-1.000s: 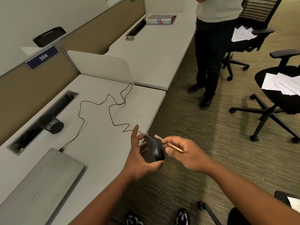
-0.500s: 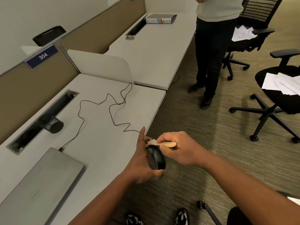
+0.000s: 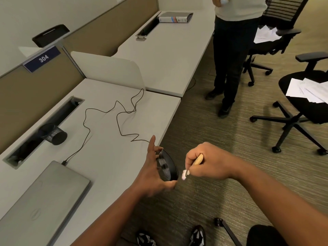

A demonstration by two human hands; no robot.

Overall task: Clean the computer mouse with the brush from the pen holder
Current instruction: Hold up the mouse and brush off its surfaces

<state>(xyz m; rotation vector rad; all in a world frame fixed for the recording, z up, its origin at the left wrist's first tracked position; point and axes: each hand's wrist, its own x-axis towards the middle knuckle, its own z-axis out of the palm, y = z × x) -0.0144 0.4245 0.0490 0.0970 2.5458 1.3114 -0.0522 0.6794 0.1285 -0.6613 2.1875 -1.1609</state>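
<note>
The black computer mouse (image 3: 167,167) is held on edge past the bench (image 3: 106,153) edge by the left hand (image 3: 152,172), its underside partly hidden. The brush (image 3: 192,165) is pinched by right hand (image 3: 209,161) fingers, white bristles blurred.

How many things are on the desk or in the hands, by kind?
Laptop: 1
Pen holder: 1
Mouse, in the left hand: 1
Brush, in the right hand: 1
Total: 4
</note>
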